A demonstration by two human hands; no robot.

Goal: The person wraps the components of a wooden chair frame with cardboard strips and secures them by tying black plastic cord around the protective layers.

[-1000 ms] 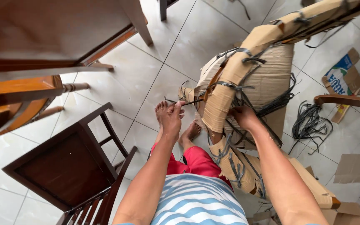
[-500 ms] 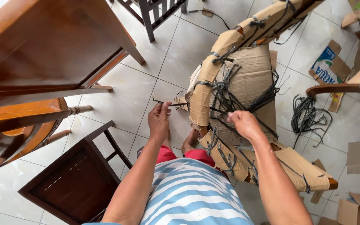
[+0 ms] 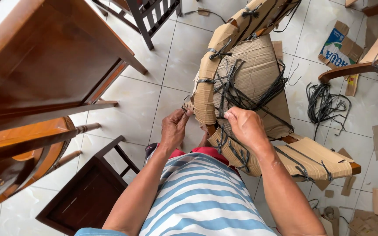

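The cardboard-wrapped chair stands at twelve o'clock from the person, tilted toward them, apparently to bring its bindings within reach. The left hand pinches a black strap end at the wrapped arm's edge. The right hand is closed around the black straps, keeping them taut. Fingertips are hidden; the knot cannot be made out. A dark stool sits at eight o'clock.

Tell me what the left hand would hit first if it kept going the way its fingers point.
Probably the cardboard-wrapped chair arm; the left hand points up-right at it, though depth is unclear.
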